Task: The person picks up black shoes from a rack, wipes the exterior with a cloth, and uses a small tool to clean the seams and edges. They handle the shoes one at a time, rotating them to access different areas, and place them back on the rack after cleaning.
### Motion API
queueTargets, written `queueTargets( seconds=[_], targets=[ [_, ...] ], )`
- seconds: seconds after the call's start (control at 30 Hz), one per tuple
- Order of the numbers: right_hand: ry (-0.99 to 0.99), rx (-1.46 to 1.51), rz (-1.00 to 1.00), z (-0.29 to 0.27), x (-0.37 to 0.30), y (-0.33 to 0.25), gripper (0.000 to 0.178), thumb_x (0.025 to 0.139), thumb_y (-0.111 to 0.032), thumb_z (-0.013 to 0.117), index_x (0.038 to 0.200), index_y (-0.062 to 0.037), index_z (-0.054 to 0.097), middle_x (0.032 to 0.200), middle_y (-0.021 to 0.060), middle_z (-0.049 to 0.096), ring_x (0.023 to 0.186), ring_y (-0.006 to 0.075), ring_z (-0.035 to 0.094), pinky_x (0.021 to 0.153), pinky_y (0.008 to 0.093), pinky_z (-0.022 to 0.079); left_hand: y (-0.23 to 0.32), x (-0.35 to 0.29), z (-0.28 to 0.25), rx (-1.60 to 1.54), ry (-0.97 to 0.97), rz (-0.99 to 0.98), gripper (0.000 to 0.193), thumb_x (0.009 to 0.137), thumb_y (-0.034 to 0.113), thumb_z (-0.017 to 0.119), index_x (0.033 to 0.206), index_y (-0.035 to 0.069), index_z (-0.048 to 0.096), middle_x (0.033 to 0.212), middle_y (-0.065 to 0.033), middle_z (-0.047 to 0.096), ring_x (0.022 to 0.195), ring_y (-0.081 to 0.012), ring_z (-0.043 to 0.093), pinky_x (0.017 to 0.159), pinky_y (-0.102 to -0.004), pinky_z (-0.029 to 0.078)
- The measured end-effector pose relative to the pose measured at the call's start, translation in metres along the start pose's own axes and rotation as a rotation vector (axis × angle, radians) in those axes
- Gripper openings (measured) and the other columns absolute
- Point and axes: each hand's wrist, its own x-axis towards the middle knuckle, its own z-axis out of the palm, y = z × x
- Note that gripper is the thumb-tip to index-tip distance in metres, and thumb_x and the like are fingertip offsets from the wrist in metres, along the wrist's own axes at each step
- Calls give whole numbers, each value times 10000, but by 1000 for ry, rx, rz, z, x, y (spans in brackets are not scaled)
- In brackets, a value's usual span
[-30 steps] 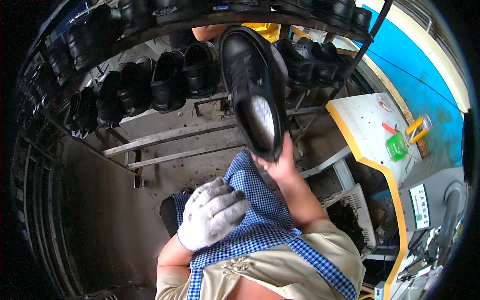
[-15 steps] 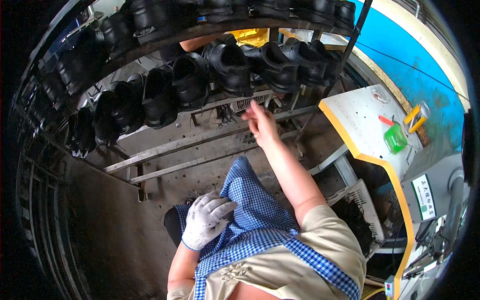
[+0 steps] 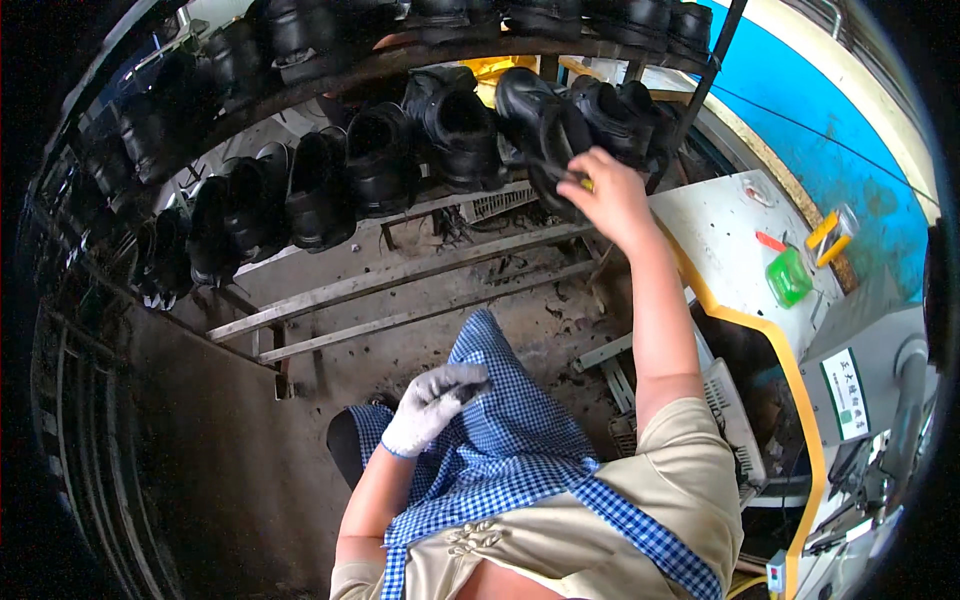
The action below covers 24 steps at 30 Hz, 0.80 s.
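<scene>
At the right part of the lower shelf my right hand (image 3: 612, 200), bare, has its fingers closed at the heel of a black shoe (image 3: 543, 110). That shoe stands tilted among its neighbours, its toe pointing away from me. A small yellow bit shows at the fingertips, too small to name. My left hand (image 3: 425, 410), in a white knit glove, hangs over the blue checked apron (image 3: 510, 400) with thumb and fingers drawn together. Something dark shows between them; I cannot make out what it is.
Black shoes (image 3: 375, 160) line two levels of a dark metal rack (image 3: 400, 60). On the right stands a white table (image 3: 715, 235) with a yellow edge, bearing a green container (image 3: 790, 278). Beneath it is a white basket (image 3: 738, 420). A grey machine (image 3: 865, 375) stands at the far right.
My right hand has moved right and reached the shoe, which has tilted and shifted. My left hand has turned and moved slightly right, its fingers now drawn in toward the thumb.
</scene>
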Motion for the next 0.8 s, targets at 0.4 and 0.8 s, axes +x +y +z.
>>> queueTargets(
  seconds=[0.4, 0.8],
  targets=[
    [-462, 530, -231, -24, -161, -109, 212, 746, -218, 788, 863, -103, 653, 828, 35, 607, 635, 245, 642, 543, 365, 496, -12, 90, -26, -695, 352, -260, 568, 910, 496, 620, 1343, 146, 505, 1274, -104, 592, 1143, -272, 580, 995, -436, 466],
    [-241, 930, -296, 24, -107, -125, 269, 756, -24, 788, 1014, -50, 719, 877, 90, 669, 738, 199, 676, 637, 290, 545, 53, 17, -50, 195, 285, 261, 710, 727, 195, 815, 1345, 9, 520, 1243, -93, 609, 1137, -180, 570, 1008, -329, 445]
  ],
)
